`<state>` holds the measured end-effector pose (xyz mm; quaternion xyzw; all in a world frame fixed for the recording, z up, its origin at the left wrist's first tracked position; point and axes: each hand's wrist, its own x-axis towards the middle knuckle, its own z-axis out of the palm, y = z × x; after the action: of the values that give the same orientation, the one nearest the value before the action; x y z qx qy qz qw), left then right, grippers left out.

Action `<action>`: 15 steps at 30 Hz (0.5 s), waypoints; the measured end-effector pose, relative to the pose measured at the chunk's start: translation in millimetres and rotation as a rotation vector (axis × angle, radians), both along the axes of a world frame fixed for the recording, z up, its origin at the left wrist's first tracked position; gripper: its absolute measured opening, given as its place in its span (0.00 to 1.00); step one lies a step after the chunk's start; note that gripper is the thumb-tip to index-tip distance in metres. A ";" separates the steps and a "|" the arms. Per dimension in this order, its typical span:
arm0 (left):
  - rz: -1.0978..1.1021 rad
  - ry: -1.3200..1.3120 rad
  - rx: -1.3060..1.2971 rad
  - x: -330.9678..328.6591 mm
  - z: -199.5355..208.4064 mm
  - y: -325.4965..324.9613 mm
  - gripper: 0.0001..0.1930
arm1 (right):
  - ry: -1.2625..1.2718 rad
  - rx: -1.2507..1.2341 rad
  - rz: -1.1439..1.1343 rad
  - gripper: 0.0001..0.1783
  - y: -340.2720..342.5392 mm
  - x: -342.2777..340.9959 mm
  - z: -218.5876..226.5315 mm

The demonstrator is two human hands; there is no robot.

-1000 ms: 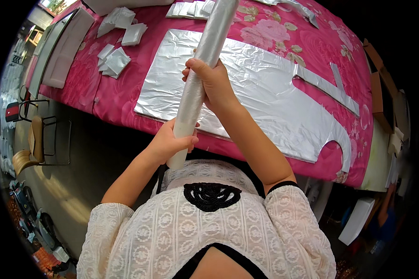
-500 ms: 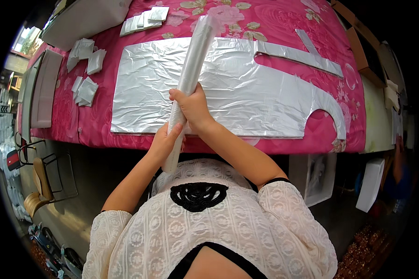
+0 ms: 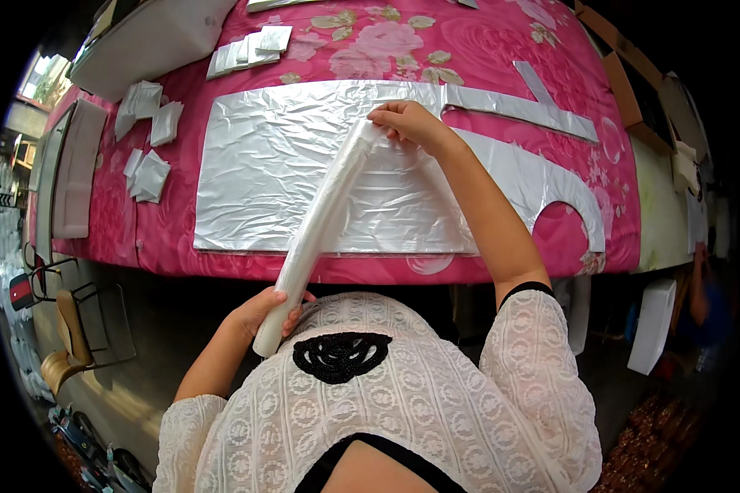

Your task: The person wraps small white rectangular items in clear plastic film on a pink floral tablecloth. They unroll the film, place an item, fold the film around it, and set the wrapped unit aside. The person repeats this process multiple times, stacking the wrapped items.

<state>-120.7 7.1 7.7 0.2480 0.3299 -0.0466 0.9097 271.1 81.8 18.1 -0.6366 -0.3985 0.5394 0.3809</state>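
A long roll of clear plastic film slants from my chest up over the table. My left hand grips its lower end, close to my white lace top. My right hand reaches far forward and pinches the roll's upper end, or the film's loose edge there. Under the roll lies a large sheet of silver foil, cut with a curved notch at its right end, spread on the pink floral tablecloth.
A narrow silver foil strip lies at the right. Stacks of small folded white pieces sit at the left and back. White boards lean at the far left. A wooden chair stands left, cardboard boxes at the right.
My right hand slid from the roll's middle up to its far end, arm stretched out. The roll tipped lower over the foil. My left hand kept the lower end.
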 end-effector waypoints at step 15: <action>-0.284 -0.077 0.069 -48.3 -7.2 8.1 0.29 | -0.238 0.136 -0.280 0.08 -30.1 139.0 -1.2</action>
<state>-169.0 15.2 0.6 0.3250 0.2577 -0.1538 0.8968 410.0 51.7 16.9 -0.7178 -0.3840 0.3739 0.4445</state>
